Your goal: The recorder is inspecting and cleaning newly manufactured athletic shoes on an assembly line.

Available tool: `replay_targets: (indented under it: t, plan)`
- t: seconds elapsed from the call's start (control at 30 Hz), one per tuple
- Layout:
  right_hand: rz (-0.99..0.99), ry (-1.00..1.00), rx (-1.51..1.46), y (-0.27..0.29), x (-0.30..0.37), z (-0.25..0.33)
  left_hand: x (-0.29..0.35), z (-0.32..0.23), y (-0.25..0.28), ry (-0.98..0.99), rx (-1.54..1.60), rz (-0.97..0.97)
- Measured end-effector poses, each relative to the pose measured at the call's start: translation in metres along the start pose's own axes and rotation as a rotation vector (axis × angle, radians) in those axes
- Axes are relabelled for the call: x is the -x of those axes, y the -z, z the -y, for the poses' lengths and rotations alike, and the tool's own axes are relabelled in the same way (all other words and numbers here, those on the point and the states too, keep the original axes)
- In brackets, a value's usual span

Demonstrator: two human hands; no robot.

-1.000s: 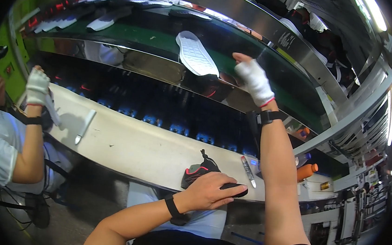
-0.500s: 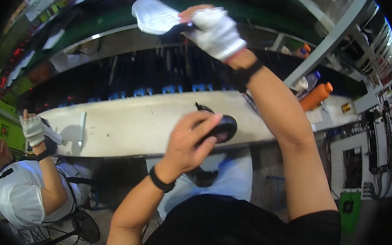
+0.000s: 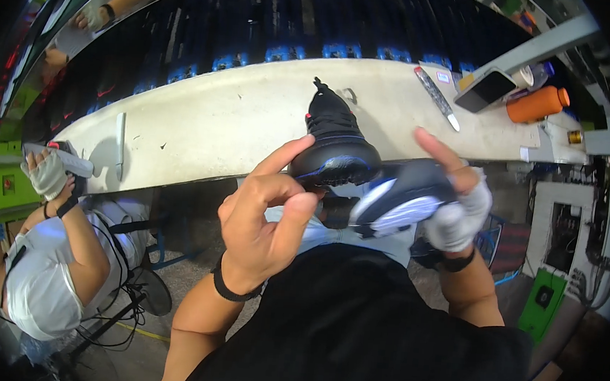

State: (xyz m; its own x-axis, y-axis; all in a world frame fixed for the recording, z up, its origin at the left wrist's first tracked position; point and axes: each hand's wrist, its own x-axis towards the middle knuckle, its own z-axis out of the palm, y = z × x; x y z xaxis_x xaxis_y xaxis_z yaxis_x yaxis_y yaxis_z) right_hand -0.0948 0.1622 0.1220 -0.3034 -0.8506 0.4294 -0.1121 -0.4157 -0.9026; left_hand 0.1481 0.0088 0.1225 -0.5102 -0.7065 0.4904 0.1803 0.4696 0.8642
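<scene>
A black lace-up shoe upper (image 3: 336, 139) with a thin blue line round its toe stands at the bench's near edge, toe toward me. My left hand (image 3: 267, 212), bare, grips it at the toe, index finger along its side and thumb near the underside. My right hand (image 3: 460, 204), in a white glove with bare fingertips showing, holds a shoe sole (image 3: 399, 206), dark with a white face, just right of the upper. The sole is tilted and blurred by motion, and a small gap or slight overlap with the upper cannot be told apart.
On the pale bench (image 3: 202, 123) lie a marked cutter-like tool (image 3: 436, 98), a phone (image 3: 486, 90) and an orange bottle (image 3: 537, 104). A dark conveyor (image 3: 211, 22) runs behind. At left a co-worker (image 3: 51, 270) in white holds a pale sole-like piece (image 3: 71, 163).
My right hand has come down from above the far conveyor to beside the shoe upper, bringing the sole. My left hand has the upper turned, toe toward me. My view has tilted down.
</scene>
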Motion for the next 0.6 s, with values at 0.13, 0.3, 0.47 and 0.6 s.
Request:
replay_targets:
  t: [0.13,0.3,0.47,0.6]
  plan:
    - [0.037,0.037,0.088,-0.030,0.010,-0.028,0.001,-0.002,0.003,-0.112,-0.144,0.127]
    - [0.053,0.108,0.359,-0.042,0.006,-0.035,-0.002,-0.001,-0.001,-0.184,-0.202,0.144]
    - [0.021,0.210,0.326,-0.041,-0.003,-0.027,0.002,0.003,0.002,-0.191,-0.219,0.161]
    - [0.119,0.212,0.386,-0.039,-0.006,-0.020,0.008,0.007,0.002,-0.179,-0.174,0.122]
